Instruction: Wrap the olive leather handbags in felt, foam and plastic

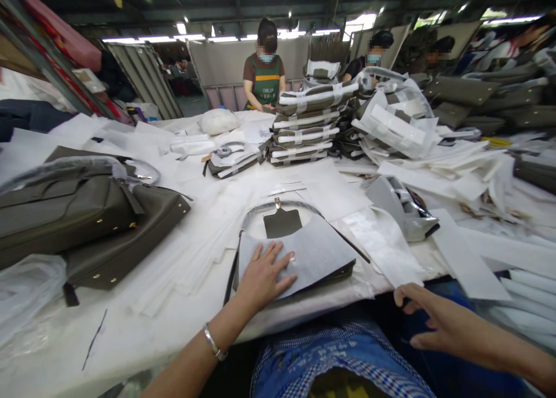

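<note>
My left hand point(267, 276) lies flat with spread fingers on a white sheet point(319, 250) that covers most of a dark olive handbag point(341, 270) at the table's front edge. Above the sheet show the bag's wrapped handle and an olive tag point(282, 223) with a metal clasp. To the right, off the table edge, my right hand point(428, 317) is raised with thumb and fingers apart and nothing between them. Its fingertips are close to the lower end of a white sheet point(382, 247) lying right of the bag.
Olive bags point(125, 230) lie at the left. Wrapped bags are stacked point(304, 123) at the back. A grey tape dispenser point(399, 207) stands at the right beside loose paper strips point(469, 259). Across the table stands a person point(264, 76) in a green apron.
</note>
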### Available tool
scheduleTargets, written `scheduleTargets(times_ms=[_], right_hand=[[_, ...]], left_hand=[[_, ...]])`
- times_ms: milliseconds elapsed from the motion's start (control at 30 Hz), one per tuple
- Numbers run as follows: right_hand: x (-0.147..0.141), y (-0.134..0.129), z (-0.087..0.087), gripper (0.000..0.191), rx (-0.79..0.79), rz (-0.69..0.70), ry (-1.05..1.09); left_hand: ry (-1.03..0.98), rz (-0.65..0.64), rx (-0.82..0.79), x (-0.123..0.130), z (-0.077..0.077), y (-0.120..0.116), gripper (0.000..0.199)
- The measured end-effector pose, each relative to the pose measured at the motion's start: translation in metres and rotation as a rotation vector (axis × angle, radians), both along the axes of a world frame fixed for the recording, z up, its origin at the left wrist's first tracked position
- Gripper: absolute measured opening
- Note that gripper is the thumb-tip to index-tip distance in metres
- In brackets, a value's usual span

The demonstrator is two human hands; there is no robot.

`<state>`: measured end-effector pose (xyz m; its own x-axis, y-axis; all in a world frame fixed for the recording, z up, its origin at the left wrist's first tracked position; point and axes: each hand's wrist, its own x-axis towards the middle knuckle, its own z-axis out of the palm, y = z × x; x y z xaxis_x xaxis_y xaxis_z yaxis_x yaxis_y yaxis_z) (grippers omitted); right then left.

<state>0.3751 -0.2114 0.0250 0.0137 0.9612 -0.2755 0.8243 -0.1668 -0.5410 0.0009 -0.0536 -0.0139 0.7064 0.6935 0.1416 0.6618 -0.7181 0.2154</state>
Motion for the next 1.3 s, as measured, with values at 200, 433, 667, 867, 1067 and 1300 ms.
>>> scheduleTargets(times_ms=[200, 433, 667, 867, 1067, 1300], right_hand=[[-0.035, 0.002, 0.021, 0.029, 0.265, 0.053, -0.306], [-0.115, 0.104, 0.04, 0.035, 0.656, 0.662, -0.073], [-0.126, 0.156, -0.018, 0.029, 0.582, 0.899, -0.128], [-0.119, 0.144, -0.032, 0.032, 0.56, 0.811, -0.125], [-0.141, 0.159, -0.001, 0.029, 0.341, 0.829, -0.387], [-0.164, 0.182, 0.004, 0.019, 0.345, 1.059, -0.481]], left_hand=[[0.01, -0.013, 0.013, 0.0, 0.001, -0.001, 0.054], [0.02, -0.006, 0.041, 0.0, -0.001, -0.002, 0.056], [-0.016, -0.003, 0.059, -0.001, -0.004, -0.003, 0.059], [-0.211, -0.077, 0.091, -0.011, -0.009, -0.009, 0.046], [-0.243, -0.118, 0.065, -0.011, -0.012, -0.007, 0.035], [-0.289, -0.096, 0.073, -0.012, -0.014, -0.009, 0.035]])
